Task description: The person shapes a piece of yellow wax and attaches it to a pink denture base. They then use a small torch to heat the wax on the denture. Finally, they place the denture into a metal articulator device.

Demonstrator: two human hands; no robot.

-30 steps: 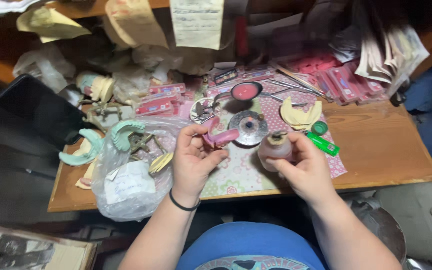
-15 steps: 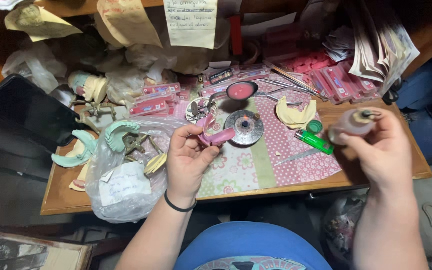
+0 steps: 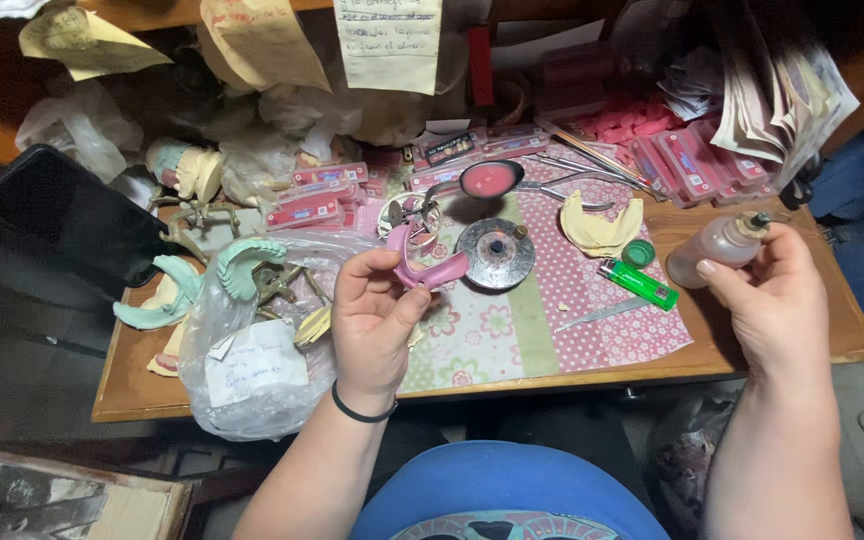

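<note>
- Left hand (image 3: 374, 318): raised above the middle of the surface (image 3: 752, 345), fingers curled around a pink horseshoe-shaped dental piece (image 3: 422, 266), gripped at its left arm; a black band circles the wrist.
- Right hand (image 3: 774, 300): held over the right edge of the surface, grasping a small translucent squeeze bottle (image 3: 714, 248) tilted with its capped nozzle toward the upper right.
- Green lighter (image 3: 638, 283): lies on the patterned cloth (image 3: 542, 330), just left of the bottle, with a small green cap (image 3: 638, 253) beside it.
- Round metal dish (image 3: 495, 253): rests on the cloth, just right of the pink piece.
- Spoon-like tool with pink material (image 3: 490, 179): lies behind the dish, toward the back edge.
- Cream-coloured plaster cast (image 3: 602, 225): sits behind the lighter.
- Clear plastic bag (image 3: 252, 360): occupies the front left corner, with a paper label inside, just beside the left hand.
- Teal dental casts (image 3: 244, 262): lie along the left edge.
- Black tablet-like slab (image 3: 67, 215): leans off the left corner.
</note>
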